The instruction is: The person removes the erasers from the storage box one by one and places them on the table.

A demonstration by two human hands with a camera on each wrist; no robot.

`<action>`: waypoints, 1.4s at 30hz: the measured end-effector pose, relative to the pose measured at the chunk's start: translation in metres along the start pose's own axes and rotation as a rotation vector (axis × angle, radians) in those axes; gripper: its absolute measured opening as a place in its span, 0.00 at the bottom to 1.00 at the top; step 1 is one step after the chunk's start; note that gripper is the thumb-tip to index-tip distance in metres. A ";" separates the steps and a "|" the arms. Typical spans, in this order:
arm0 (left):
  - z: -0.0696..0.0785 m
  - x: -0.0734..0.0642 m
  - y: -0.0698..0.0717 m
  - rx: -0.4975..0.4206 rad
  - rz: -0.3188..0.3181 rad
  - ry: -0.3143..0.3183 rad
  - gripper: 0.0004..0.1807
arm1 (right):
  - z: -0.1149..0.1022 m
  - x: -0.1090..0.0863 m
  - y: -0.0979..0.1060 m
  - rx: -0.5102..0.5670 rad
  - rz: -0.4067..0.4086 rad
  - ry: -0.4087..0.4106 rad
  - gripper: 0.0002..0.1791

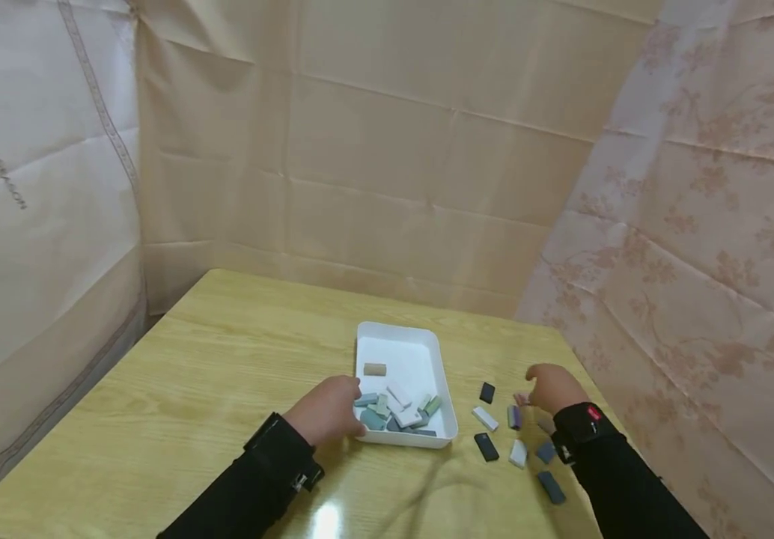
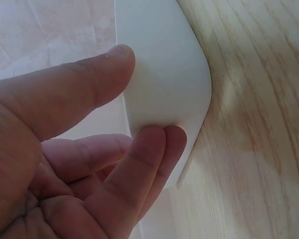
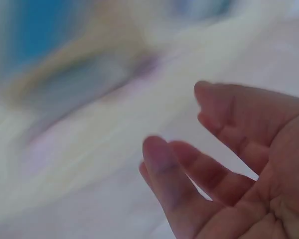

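A white tray stands on the table with several small grey, green, white and tan blocks in its near half, such as a tan block. My left hand is at the tray's near left side. In the left wrist view, its thumb and fingertips touch the tray's outer wall. My right hand hovers over small loose blocks right of the tray, thumb and fingers apart with nothing between them in the right wrist view. Close to its fingertips lie a pinkish block and a purple-sided block.
More small blocks lie right of the tray: a black block, a white block, another black block and a dark grey block. The wooden table has hanging sheets behind and beside it.
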State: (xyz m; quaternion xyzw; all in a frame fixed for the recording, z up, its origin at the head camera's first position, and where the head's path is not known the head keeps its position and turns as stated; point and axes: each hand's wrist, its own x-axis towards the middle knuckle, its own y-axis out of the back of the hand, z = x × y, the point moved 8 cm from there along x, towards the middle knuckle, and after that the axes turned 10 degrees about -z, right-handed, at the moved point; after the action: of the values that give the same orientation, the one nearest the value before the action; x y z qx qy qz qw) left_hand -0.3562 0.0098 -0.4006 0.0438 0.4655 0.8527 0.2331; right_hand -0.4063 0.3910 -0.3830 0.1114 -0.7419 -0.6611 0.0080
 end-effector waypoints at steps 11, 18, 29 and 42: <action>0.012 0.001 0.001 0.020 0.008 -0.022 0.31 | -0.183 0.002 -0.020 0.022 -0.065 0.261 0.14; 0.015 0.001 -0.001 0.004 -0.005 -0.015 0.31 | -0.189 0.009 -0.037 -0.061 0.118 0.301 0.10; 0.014 0.003 -0.001 0.015 -0.003 -0.013 0.31 | -0.189 0.013 -0.041 -0.056 0.165 0.248 0.12; 0.010 -0.001 -0.004 -0.015 -0.004 0.005 0.31 | -0.177 -0.001 -0.020 0.051 0.205 0.248 0.10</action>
State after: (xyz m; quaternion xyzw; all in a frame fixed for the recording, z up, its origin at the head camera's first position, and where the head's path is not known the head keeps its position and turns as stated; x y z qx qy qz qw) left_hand -0.3508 0.0186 -0.3985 0.0392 0.4596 0.8559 0.2340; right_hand -0.3736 0.2162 -0.3798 0.1161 -0.7594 -0.6187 0.1643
